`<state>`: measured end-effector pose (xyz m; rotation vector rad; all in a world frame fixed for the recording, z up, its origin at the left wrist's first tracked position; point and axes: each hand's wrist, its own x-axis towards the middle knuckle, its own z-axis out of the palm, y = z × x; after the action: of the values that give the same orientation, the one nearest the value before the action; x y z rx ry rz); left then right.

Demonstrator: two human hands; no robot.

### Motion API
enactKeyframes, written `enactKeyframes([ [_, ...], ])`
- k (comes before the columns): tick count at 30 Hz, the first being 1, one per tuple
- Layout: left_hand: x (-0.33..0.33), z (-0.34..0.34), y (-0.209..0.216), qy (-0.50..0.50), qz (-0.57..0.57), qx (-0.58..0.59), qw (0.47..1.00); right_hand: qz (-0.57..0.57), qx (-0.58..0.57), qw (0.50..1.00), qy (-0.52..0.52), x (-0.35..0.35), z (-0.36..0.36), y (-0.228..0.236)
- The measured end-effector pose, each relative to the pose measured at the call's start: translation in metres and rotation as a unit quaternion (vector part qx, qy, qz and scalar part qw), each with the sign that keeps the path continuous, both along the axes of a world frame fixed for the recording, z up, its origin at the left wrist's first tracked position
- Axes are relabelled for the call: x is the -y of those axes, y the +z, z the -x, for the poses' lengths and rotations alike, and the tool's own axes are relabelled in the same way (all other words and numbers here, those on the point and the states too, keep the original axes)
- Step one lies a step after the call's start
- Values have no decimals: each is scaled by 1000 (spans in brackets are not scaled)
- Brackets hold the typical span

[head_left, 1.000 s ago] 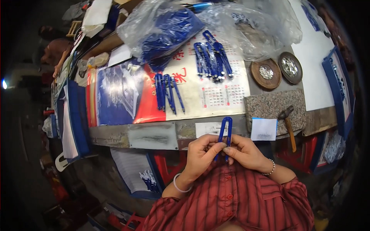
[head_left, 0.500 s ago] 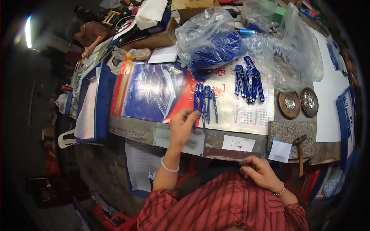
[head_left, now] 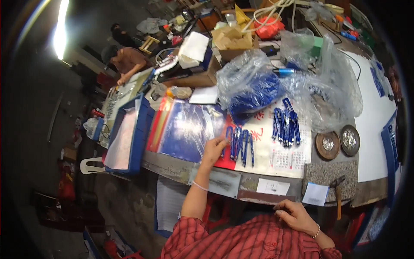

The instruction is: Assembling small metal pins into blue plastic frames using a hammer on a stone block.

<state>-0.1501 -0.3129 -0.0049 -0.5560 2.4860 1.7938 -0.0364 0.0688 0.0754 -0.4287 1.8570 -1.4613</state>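
My left hand (head_left: pixel 214 152) reaches over the table with its fingers pinched on the leg of a blue compass (head_left: pixel 228 134), a slim two-legged tool bent at the top. That compass is at the left end of a short row of similar blue compasses (head_left: pixel 245 149) lying on a printed calendar sheet. My right hand (head_left: pixel 297 216) is held before my shirt at the table's front edge. Its fingers are curled together; whatever they hold, if anything, is too small to make out. Farther right lies a bunch of blue compasses (head_left: pixel 286 125).
Plastic bags of blue parts (head_left: pixel 254 93) stand behind the rows. Two round dishes (head_left: pixel 324 153) hold small shiny pieces. A hammer (head_left: pixel 338 194) rests on a stone slab (head_left: pixel 317 172). To the left is a blue bin (head_left: pixel 139 146); beyond it sits another person (head_left: pixel 129 60).
The view has shifted, so the table appears lower and more of its far side shows. My left hand remains at the left end of the compass row; my right hand stays curled.
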Motion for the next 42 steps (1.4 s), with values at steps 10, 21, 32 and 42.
enactKeyframes([
  [10,-7,0,-6,17,259,-87,962,38,-38,998,-20,-5,-1,-6],
  [21,-126,-62,181,-278,-122,-156,940,25,-69,997,12,-9,-3,1],
  [32,-256,-96,272,-353,-319,-563,676,-5,-60,998,-6,-22,-9,13],
  [42,-190,-77,241,-476,-243,-464,707,36,-129,991,4,-26,-7,-5],
])
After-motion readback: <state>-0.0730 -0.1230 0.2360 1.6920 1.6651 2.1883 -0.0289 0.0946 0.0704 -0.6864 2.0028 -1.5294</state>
